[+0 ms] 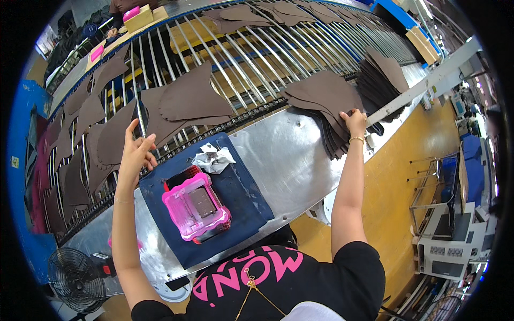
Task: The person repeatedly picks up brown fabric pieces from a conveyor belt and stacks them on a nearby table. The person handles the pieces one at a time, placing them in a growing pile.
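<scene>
My left hand (137,150) is raised beside the roller conveyor, its index finger stretched out and the others loosely curled, with nothing in it. Just past it, overlapping brown cut pieces (195,96) of flat, leather-like sheet lie across the rollers. My right hand (354,123) reaches out to the right and pinches the near edge of a brown cut piece (326,91) on top of a fanned stack. That stack rests on the metal table (284,150), its lower layers dark at the edges. How many layers my fingers hold is hidden.
A pink plastic basket (184,208) and a crumpled white cloth (213,159) sit on a dark blue mat (249,198). Another dark stack (375,88) stands behind a pale metal bar (423,85) at the right. A black fan (77,278) is at lower left. Another person's hand (111,33) shows across the conveyor.
</scene>
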`<state>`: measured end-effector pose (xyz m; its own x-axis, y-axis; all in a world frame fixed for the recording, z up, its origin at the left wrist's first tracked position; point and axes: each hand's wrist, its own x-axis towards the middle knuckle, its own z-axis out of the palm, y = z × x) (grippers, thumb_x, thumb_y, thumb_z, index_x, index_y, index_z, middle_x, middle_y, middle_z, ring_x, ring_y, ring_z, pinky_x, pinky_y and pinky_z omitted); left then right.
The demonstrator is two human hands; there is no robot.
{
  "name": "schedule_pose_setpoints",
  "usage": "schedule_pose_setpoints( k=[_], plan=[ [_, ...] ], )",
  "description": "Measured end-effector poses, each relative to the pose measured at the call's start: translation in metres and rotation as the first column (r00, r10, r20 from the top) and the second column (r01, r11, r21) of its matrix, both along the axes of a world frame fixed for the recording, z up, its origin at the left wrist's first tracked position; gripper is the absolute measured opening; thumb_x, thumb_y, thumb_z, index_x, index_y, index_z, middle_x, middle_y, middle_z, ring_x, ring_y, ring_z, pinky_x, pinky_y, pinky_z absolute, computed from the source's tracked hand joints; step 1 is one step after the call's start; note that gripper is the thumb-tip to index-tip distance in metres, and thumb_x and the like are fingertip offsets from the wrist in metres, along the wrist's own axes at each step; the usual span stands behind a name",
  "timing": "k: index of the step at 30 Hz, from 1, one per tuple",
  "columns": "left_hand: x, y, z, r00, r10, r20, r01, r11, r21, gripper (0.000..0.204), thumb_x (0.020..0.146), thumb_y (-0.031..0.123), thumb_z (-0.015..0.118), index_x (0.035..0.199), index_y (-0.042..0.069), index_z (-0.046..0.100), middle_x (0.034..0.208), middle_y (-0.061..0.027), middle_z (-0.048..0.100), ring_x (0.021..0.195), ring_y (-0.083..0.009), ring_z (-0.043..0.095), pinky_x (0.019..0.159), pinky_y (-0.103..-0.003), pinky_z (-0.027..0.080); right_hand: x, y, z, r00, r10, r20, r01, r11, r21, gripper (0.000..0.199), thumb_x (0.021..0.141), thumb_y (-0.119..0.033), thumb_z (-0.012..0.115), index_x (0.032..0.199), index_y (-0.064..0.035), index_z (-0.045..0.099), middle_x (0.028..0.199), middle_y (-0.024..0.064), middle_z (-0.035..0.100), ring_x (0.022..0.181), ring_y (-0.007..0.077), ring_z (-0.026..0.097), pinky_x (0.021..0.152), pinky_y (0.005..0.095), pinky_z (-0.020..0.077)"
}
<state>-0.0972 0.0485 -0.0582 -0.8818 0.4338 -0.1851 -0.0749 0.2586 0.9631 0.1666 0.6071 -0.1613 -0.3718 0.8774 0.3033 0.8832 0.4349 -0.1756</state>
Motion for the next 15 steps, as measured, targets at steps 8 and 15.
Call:
schedule_pose_setpoints(
  k=[8,15],
  plan=[
    [0.015,-0.021,0.005,1.0,-0.031,0.006,0.03,0.998,0.062,0.071,0.089,0.025,0.062,0.142,0.008,0.02,0.083,-0.0098,0.055,0.046,-0.0111,0.055,0.037,-0.02,0.041,0.0,0.01,0.005,0.993,-0.119,0.0,0.117,0.977,-0.18,0.071,0.058,-0.054,0.081,0.096,0.0037,0.066,0.102,0.0233,0.066,0.099,0.0388,0.062,0.082,0.0481,0.0498],
    [0.027,-0.024,0.021,0.99,-0.144,-0.003,0.145,0.989,0.027,0.055,0.088,0.025,0.063,0.134,0.005,0.039,0.084,-0.0074,0.056,0.048,-0.0101,0.055,0.039,-0.021,0.041,-0.025,-0.087,0.099,0.903,0.252,-0.347,-0.34,0.914,-0.221,0.03,0.094,-0.02,0.051,0.123,-0.01,0.047,0.079,0.0188,0.065,0.057,0.0299,0.065,0.042,0.0353,0.0504]
  ],
)
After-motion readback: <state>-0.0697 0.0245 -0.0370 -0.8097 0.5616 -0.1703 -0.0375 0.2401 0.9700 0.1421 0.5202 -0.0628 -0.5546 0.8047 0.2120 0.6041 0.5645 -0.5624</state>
